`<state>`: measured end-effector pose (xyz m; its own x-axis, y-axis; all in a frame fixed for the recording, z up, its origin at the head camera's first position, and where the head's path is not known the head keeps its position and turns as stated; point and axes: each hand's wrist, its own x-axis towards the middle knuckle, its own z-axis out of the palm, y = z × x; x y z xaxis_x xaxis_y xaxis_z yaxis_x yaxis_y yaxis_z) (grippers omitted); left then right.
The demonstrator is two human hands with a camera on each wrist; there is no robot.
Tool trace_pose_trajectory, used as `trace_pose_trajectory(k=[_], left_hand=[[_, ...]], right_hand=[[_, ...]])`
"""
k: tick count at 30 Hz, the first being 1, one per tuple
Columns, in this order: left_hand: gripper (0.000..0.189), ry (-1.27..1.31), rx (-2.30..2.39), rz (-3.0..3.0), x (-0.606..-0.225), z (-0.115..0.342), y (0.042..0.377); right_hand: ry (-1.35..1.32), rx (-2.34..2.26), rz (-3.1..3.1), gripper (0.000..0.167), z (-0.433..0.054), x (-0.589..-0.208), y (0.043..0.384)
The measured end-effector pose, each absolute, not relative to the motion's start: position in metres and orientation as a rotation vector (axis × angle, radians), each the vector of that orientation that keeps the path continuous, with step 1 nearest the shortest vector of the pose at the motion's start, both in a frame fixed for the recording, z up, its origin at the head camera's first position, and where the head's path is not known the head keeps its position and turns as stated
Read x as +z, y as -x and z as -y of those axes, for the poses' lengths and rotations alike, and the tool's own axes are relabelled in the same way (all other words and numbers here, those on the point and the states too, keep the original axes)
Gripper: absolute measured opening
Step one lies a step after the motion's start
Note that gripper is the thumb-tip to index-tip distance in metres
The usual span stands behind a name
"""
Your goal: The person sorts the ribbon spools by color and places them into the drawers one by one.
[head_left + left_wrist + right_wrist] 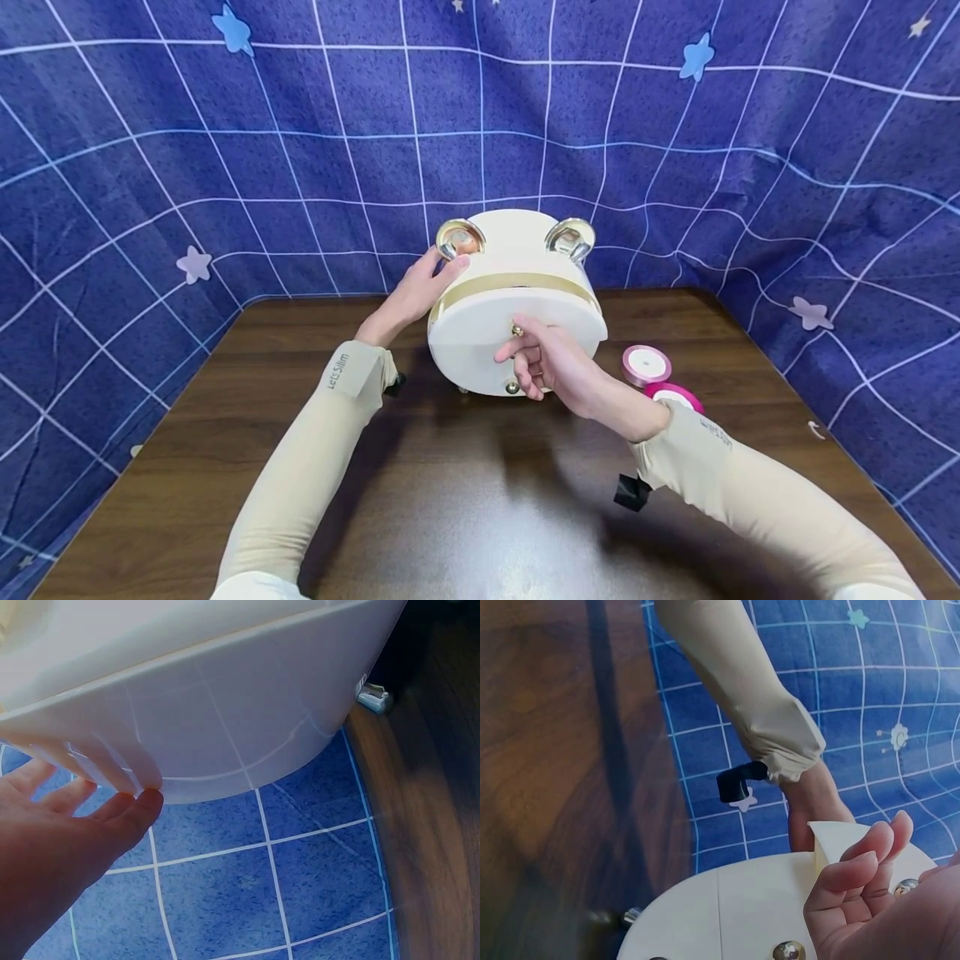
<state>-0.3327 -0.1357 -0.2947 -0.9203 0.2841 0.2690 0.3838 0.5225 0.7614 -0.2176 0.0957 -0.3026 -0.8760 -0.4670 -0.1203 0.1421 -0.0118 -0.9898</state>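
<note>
A white box [468,337] is set near the back of a dark wood table [442,492], where bright light is reflected toward the front. Its left side is touched by a left hand [418,293], fingers extended; a right hand [561,364] is held at a gold knob [517,331] on its front, though whether the knob is pinched cannot be told. Two pink spools [647,364] are seen to the right; a blue, grid-lined cloth [375,158] with stars [234,32] is hung behind.
</note>
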Motion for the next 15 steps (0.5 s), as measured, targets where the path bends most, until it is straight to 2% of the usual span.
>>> trace_pose_trajectory(k=[15], left_hand=[[0.061, 0.581, -1.36, 2.645, -0.294, 0.135, 0.332]], right_hand=[[0.339, -1.99, -1.839, 0.049, -0.093, -0.304, 0.235]])
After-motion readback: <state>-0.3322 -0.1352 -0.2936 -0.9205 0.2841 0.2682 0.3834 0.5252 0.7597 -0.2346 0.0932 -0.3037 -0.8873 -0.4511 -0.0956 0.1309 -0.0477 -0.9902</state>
